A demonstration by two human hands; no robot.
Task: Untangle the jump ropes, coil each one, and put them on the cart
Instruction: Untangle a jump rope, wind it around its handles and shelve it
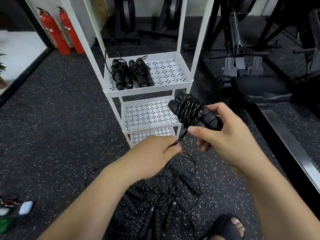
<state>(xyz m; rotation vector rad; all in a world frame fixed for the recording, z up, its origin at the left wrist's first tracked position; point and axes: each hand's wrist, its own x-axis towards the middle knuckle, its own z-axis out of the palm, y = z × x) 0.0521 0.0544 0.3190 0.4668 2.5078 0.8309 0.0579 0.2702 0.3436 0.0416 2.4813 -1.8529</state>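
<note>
My right hand (226, 135) grips the two black foam handles of a jump rope (188, 110) whose thin black cord is wound around them. My left hand (155, 153) pinches the loose end of that cord just below the bundle. Two coiled jump ropes (133, 73) lie side by side on the top shelf of the white cart (187, 84), at its left. A tangle of several more ropes (166, 196) with black handles lies on the floor under my hands.
The cart has two lower perforated shelves (149, 115). Two red fire extinguishers (60, 30) stand at the back left. Black gym machines (259, 66) fill the right. Small items (22, 208) lie on the floor at lower left. A sandalled foot (232, 226) is at the bottom.
</note>
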